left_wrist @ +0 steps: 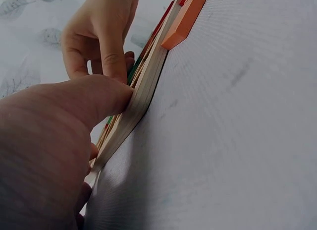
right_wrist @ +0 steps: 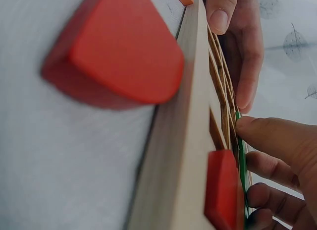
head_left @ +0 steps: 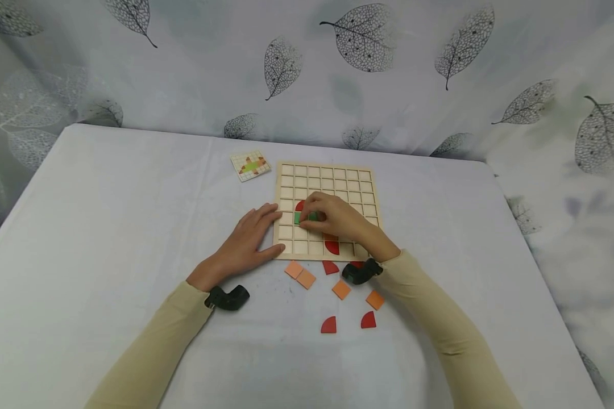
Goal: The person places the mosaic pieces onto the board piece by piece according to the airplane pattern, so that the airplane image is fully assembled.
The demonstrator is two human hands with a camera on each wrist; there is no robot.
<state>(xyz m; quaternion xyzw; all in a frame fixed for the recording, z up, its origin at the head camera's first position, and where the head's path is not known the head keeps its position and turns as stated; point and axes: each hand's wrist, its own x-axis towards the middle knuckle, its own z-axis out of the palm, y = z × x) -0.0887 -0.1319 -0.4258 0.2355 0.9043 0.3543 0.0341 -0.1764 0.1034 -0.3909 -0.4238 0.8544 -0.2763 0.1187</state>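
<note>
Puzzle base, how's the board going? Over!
Left hand touching grid board. Right hand at green piece, hiding some cells. Board partly filled. Loose orange pieces off board.

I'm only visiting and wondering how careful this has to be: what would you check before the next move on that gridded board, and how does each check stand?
1. Board supported: ok; the left hand touches the left edge of the board.
2. Green piece released: cannot tell; the right hand has its fingertips at the green piece.
3. Patterned card uncovered: ok; the card lies beside the board's far left corner.
4. Loose pieces available: ok; orange squares and red quarter-circles lie in front.
5. All loose pieces unobstructed: not ok; the right wrist camera partly hides one red piece from the head view.
</note>
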